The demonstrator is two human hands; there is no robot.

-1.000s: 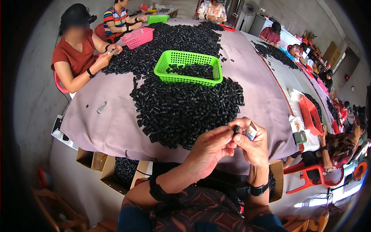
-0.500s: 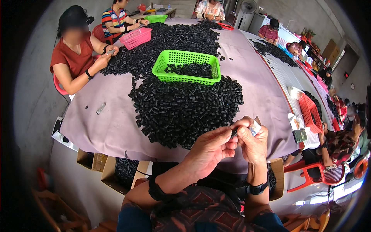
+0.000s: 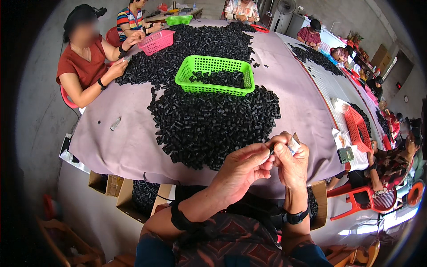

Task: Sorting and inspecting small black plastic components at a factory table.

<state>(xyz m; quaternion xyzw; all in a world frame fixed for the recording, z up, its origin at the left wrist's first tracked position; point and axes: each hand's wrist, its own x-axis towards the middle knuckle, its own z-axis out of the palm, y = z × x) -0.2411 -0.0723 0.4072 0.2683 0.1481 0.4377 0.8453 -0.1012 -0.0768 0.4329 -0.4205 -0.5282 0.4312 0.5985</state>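
Just past the table's near edge, my two hands meet over the right part of the cloth. My left hand (image 3: 238, 175) pinches a small black plastic part (image 3: 271, 151), mostly hidden by the fingertips. Closed around a thin, flat blade-like tool (image 3: 294, 144) with a white wrapping is my right hand (image 3: 291, 167); its thumb presses close to the black part. Where the tool meets the part is hidden behind the fingers. Left of and beyond my hands lies a heap of loose black plastic parts (image 3: 211, 127). A green basket (image 3: 213, 88) with similar parts inside rests on that heap.
A pinkish cloth covers the table (image 3: 307, 107). A larger black pile (image 3: 204, 44) spreads behind, beside a pink basket (image 3: 156, 43). A person in a red-brown top (image 3: 84, 66) works at the left. A red basket (image 3: 357, 130) stands right; cardboard boxes (image 3: 129, 200) sit below the table edge.
My hands stay together, with only slight finger and tool shifts. The person at the left has moved their hands apart, one rising toward the pink basket.
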